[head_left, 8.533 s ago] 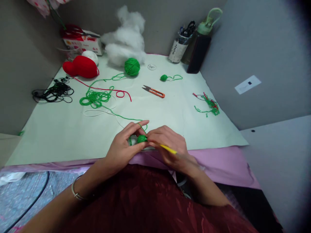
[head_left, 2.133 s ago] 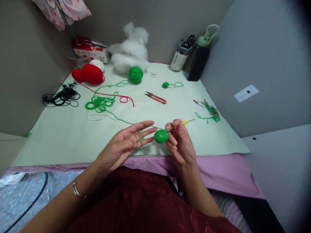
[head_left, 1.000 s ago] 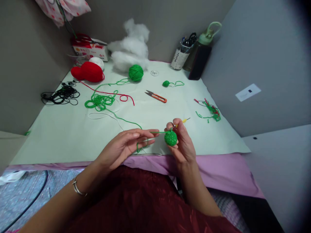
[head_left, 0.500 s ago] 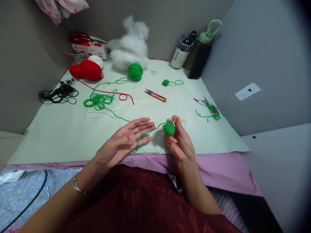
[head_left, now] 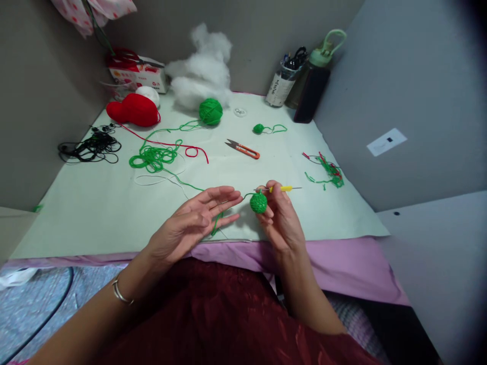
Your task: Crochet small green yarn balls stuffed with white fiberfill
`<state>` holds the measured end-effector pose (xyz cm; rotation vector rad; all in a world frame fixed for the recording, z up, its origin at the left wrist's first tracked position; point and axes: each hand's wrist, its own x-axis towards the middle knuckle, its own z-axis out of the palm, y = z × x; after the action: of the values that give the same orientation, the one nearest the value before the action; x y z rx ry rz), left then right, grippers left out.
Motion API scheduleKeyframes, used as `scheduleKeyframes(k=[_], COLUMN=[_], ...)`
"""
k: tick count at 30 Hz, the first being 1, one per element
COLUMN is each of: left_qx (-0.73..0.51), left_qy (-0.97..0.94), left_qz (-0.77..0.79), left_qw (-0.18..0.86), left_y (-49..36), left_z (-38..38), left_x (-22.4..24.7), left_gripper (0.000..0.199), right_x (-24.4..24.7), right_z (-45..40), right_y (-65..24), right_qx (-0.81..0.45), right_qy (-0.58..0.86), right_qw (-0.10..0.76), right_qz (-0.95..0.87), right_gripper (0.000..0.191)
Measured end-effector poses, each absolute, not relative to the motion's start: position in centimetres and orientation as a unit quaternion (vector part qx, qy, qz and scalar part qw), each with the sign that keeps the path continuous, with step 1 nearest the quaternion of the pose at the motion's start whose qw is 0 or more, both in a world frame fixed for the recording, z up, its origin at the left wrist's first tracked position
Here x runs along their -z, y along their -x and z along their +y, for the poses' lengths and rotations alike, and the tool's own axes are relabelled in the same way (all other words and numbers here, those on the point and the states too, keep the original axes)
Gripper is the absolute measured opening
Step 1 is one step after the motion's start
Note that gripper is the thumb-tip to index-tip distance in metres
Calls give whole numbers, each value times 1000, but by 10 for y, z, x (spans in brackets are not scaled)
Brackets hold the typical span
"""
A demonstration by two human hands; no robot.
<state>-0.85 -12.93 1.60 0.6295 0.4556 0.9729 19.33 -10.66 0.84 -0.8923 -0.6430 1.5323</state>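
Observation:
My right hand (head_left: 281, 218) is closed around a crochet hook with a yellow handle (head_left: 285, 188). At the hook's tip, against the fingers, is a small green crocheted ball (head_left: 258, 202). Green yarn runs from the ball to my left hand (head_left: 194, 218), which is palm up with its fingers spread and the strand passing among them. From there the yarn trails back to a loose green tangle (head_left: 154, 158) on the mat and a green yarn ball (head_left: 210, 111).
Orange thread snips (head_left: 243, 149) lie mid-mat, with a small green piece (head_left: 258, 129) behind. Red yarn (head_left: 137, 110), black cord (head_left: 95, 144) and white stuffing (head_left: 205, 71) are at left and back. Yarn scraps (head_left: 333, 174) lie right; a bottle (head_left: 314, 86) stands behind.
The crocheted ball has moved slightly left, toward my left hand. More of the hook's yellow handle now shows, and its metal tip is visible by the ball. My left hand has barely moved.

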Motion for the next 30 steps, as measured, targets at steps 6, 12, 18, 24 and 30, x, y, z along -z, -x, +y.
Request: scheduleKeyframes(k=[6,12,18,24,30], left_qx=[-455,-455,-456,-455,-457], left_qy=[-306,-309,-306,-310,-300], left_qz=[220,220,212,214,218], left_qw=[807,805,809,807,809], left_y=[8,9,9,9,9], left_z=[-130,-130,-130,-130,-130], left_x=[-16,-17,-16,-15,-15], left_gripper=[48,47,45,47,46], right_x=[-9,-10,-11,-12,-12], right_z=[-107,-107,-108,-108,-108], right_y=[-193,-192,-192,-192,-193], right_qx=[-665,-664,-682,-678,-686], right_qy=[370,372,355,371,367], right_qw=[585,582,581,574,572], right_qz=[-281,-288,-265,-271,-259], right_gripper=[28,30,33,29,28])
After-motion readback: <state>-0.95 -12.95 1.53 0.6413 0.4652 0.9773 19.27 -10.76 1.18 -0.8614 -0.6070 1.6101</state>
